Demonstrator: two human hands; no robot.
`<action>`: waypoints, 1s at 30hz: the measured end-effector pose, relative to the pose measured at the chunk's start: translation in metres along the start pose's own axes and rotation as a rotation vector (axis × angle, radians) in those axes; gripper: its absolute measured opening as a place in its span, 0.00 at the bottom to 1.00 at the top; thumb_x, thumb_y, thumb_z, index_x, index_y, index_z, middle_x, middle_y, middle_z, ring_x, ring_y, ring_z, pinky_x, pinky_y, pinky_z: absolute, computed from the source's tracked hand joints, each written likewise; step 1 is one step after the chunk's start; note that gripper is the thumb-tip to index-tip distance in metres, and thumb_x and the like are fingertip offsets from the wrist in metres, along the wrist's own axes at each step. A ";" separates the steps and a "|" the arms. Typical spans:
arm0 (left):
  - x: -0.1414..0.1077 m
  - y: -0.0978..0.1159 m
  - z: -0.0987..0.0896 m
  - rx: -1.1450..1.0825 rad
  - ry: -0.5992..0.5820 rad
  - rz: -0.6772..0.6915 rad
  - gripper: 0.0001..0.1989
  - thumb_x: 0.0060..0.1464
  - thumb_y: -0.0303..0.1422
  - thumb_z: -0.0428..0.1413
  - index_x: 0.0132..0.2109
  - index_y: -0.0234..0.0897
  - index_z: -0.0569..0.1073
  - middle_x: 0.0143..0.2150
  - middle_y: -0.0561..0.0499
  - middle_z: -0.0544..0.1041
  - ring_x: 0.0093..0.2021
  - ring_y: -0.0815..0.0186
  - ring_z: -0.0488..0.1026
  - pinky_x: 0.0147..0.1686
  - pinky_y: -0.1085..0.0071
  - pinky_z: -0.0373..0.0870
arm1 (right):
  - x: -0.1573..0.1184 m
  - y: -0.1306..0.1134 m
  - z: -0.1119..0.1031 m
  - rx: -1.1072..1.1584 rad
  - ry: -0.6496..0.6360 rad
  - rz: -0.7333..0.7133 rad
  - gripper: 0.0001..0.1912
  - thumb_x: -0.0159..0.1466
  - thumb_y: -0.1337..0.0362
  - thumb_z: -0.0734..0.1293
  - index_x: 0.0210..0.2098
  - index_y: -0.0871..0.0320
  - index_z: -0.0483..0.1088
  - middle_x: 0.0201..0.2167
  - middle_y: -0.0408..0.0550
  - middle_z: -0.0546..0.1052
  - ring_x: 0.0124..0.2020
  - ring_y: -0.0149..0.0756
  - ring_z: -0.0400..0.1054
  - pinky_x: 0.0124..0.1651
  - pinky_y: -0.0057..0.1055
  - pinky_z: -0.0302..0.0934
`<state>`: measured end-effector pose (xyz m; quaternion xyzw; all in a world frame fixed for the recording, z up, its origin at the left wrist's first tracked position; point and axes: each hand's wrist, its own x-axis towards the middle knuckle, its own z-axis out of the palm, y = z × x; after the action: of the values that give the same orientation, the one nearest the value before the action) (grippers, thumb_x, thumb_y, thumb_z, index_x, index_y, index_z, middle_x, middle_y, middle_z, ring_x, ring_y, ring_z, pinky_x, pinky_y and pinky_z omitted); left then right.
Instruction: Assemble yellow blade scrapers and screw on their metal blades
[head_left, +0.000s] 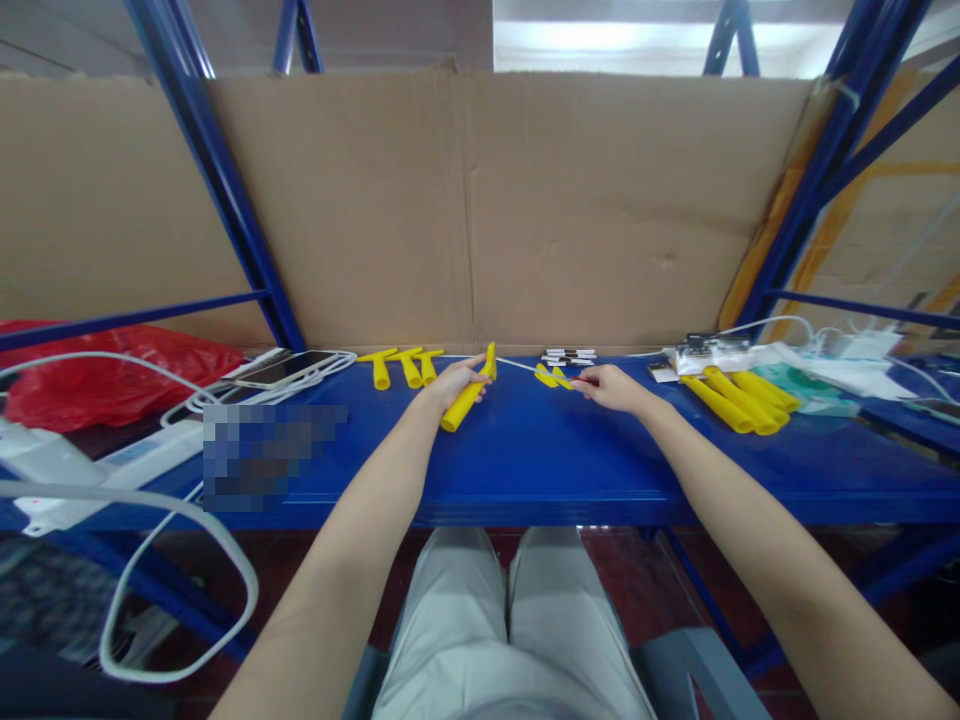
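My left hand (459, 382) is closed around a yellow T-shaped piece (460, 408), whose tube points toward the table's front edge. Pinched in the fingers of my right hand (606, 386) is a small thin item that I cannot make out. A thin white strand (523, 366) runs between the yellow piece and the right hand's side. Small flat yellow pieces (545, 376) lie just left of my right fingertips. Behind them sits a stack of black and white strips (570, 357).
Yellow T-shaped pieces (381, 370) stand in a row at the back left. Several yellow tubes (739, 400) lie at the right near clear plastic packets (712, 355). A phone (289, 369), white cables, a power strip (142, 460) and a red bag (112, 370) occupy the left.
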<state>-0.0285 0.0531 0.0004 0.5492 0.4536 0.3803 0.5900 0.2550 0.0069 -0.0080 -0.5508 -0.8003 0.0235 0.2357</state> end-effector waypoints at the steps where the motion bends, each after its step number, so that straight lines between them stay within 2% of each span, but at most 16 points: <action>1: 0.000 0.000 0.000 0.000 -0.001 0.001 0.36 0.54 0.18 0.49 0.67 0.42 0.51 0.33 0.48 0.74 0.21 0.72 0.67 0.20 0.77 0.63 | 0.001 0.000 0.001 0.038 -0.011 -0.013 0.16 0.61 0.54 0.59 0.23 0.57 0.66 0.21 0.46 0.73 0.23 0.33 0.66 0.28 0.28 0.55; 6: 0.000 0.000 -0.001 0.000 -0.001 -0.002 0.36 0.54 0.17 0.48 0.67 0.43 0.51 0.33 0.48 0.74 0.21 0.72 0.67 0.20 0.77 0.64 | 0.003 0.001 0.007 0.077 0.056 -0.005 0.12 0.52 0.57 0.68 0.27 0.56 0.62 0.25 0.46 0.74 0.26 0.33 0.66 0.30 0.28 0.57; 11: -0.003 0.001 0.001 0.016 0.013 -0.003 0.36 0.54 0.17 0.48 0.67 0.43 0.52 0.34 0.48 0.74 0.22 0.72 0.67 0.21 0.76 0.63 | 0.004 0.005 0.006 0.080 0.077 0.029 0.11 0.52 0.61 0.67 0.26 0.55 0.58 0.23 0.43 0.72 0.25 0.33 0.65 0.29 0.28 0.56; 17: -0.006 0.003 0.003 0.021 0.023 -0.010 0.36 0.54 0.17 0.48 0.67 0.43 0.51 0.33 0.49 0.73 0.22 0.72 0.66 0.21 0.77 0.62 | -0.002 -0.004 0.001 0.198 -0.085 0.060 0.08 0.57 0.59 0.63 0.25 0.56 0.60 0.19 0.43 0.70 0.19 0.31 0.64 0.26 0.28 0.55; 19: -0.006 0.003 0.004 0.026 0.025 -0.012 0.36 0.55 0.17 0.47 0.67 0.43 0.51 0.33 0.48 0.73 0.22 0.72 0.66 0.21 0.77 0.62 | -0.004 -0.007 -0.001 0.201 -0.104 0.059 0.09 0.58 0.59 0.61 0.25 0.56 0.60 0.19 0.43 0.70 0.19 0.30 0.63 0.25 0.28 0.55; 24: -0.007 0.004 0.005 0.043 0.023 -0.009 0.35 0.55 0.18 0.47 0.67 0.43 0.51 0.34 0.48 0.73 0.22 0.72 0.65 0.21 0.77 0.62 | 0.000 -0.003 0.000 0.090 -0.029 -0.039 0.11 0.57 0.57 0.63 0.23 0.56 0.62 0.20 0.44 0.71 0.23 0.32 0.64 0.28 0.28 0.55; 30: -0.007 0.003 0.006 0.058 0.024 -0.012 0.35 0.55 0.17 0.47 0.67 0.44 0.50 0.34 0.49 0.72 0.22 0.73 0.65 0.21 0.77 0.61 | 0.005 0.006 0.006 -0.048 0.103 0.014 0.10 0.52 0.59 0.67 0.29 0.55 0.62 0.21 0.42 0.71 0.23 0.32 0.63 0.27 0.26 0.52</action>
<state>-0.0248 0.0450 0.0046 0.5588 0.4748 0.3700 0.5705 0.2567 0.0151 -0.0138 -0.5623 -0.7837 -0.0225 0.2631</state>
